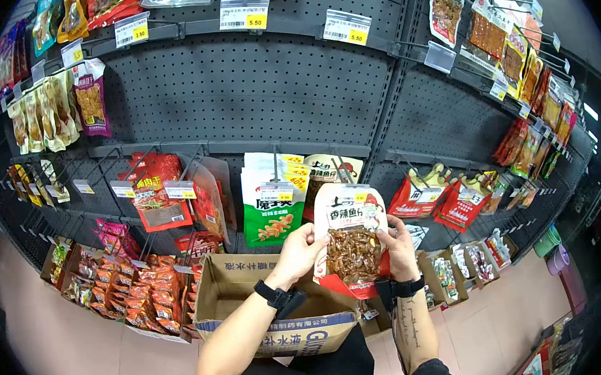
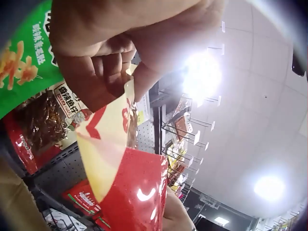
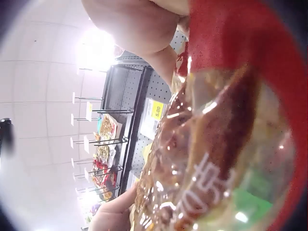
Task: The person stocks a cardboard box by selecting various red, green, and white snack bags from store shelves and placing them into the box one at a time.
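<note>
Between my two hands is an upright snack packet [image 1: 353, 254], cream at the top and red at the bottom, with brown dried fish showing through its clear window. The left hand [image 1: 298, 253] pinches its left edge between thumb and fingers. On the opposite edge, the right hand [image 1: 399, 247] grips with the thumb in front. From the left wrist, the packet's side [image 2: 134, 187] appears below the curled left fingers [image 2: 110, 67]. Close up in the right wrist view, the glossy window [image 3: 163, 183] covers much of the picture. A similar packet [image 1: 331, 167] hangs just behind on a hook.
An open cardboard box [image 1: 305, 323] sits below the forearms. Green-and-white packets [image 1: 271, 204] hang left of the held one, red packets [image 1: 462, 202] to the right. Wire hooks with price tags [image 1: 347, 26] stick out from the dark pegboard [image 1: 270, 83]. Boxes of small orange packets [image 1: 156, 293] line the bottom.
</note>
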`<state>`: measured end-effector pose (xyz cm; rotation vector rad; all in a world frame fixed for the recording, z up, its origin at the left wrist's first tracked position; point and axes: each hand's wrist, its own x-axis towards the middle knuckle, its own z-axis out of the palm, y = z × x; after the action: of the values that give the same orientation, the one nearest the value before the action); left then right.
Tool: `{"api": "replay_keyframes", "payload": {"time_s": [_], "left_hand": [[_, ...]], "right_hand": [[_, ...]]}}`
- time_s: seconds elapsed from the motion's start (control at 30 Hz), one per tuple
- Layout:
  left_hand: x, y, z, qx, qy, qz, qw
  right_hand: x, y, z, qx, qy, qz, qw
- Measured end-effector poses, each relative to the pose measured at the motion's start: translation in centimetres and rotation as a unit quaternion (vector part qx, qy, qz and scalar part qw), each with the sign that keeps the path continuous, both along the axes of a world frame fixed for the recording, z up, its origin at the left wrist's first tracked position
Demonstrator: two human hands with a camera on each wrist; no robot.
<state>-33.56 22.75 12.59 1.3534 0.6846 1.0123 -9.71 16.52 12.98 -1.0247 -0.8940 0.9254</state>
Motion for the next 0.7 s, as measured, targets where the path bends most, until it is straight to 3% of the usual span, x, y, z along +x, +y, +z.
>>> {"api": "replay_keyframes", "payload": {"time_s": [0.13,0.2,0.33,0.47,0.53,0.57,0.6,0.67,0.7], "left_hand": [[-0.3,-0.6,-1.7,0.032,-0.039,-0.065,0.997],[-2.3,-1.6,-0.5,-0.037,0.058,-0.119,0.99],[-6.1,-0.5,0.1,-0.004,0.159,-0.098,0.983],[-9.2,0.3,1.7,0.032,0.16,-0.007,0.987],[-10.3,1.8,-1.3,0.141,0.204,0.038,0.968],[-10.5,0.7,0.4,0.13,0.335,0.067,0.931],[-10.8,0.5,-0.1,0.126,0.343,0.057,0.929],[-11.8,0.3,-1.3,0.246,0.418,0.186,0.854],[-12.8,0.0,-1.5,0.321,0.381,0.227,0.837]], "right_hand": [[0.4,-1.7,-0.7,0.001,-0.02,0.011,1.0],[-0.2,-2.3,-1.5,-0.032,-0.003,0.026,0.999],[-2.1,-1.6,-2.4,-0.008,0.009,0.048,0.999],[-5.4,0.5,-2.3,-0.018,-0.043,0.104,0.994],[-5.9,2.4,-4.7,-0.017,-0.129,0.116,0.985],[-6.1,2.4,-4.9,-0.052,-0.099,0.119,0.987],[-6.1,2.4,-5.2,-0.09,-0.07,0.122,0.986],[-5.8,2.1,-5.3,-0.068,-0.023,0.127,0.989],[-5.4,2.0,-5.7,-0.056,-0.057,0.11,0.991]]}}
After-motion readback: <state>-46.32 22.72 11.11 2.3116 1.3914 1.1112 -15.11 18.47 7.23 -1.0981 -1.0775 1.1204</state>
